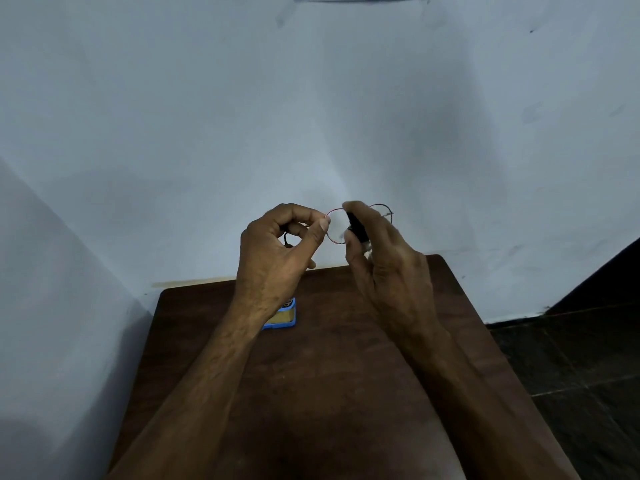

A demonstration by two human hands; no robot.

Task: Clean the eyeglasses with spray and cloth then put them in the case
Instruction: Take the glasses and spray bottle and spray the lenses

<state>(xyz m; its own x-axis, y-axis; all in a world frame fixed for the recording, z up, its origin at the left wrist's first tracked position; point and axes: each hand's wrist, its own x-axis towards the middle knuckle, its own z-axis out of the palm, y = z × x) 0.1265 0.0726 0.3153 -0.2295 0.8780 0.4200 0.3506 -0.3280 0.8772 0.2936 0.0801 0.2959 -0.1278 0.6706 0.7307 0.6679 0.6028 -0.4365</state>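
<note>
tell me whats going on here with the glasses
A person holds thin round-rimmed eyeglasses up over a brown table. The left hand pinches the frame at one lens; the right hand aims a small dark spray bottle at the lenses. A blue-edged object lies on the table.

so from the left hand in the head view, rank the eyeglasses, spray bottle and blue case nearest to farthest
From the left hand:
1. eyeglasses, pinched at its fingertips, held up before the wall.
2. spray bottle, just right of the lens, in the right hand.
3. blue case, down on the table, partly hidden under the wrist.
</note>
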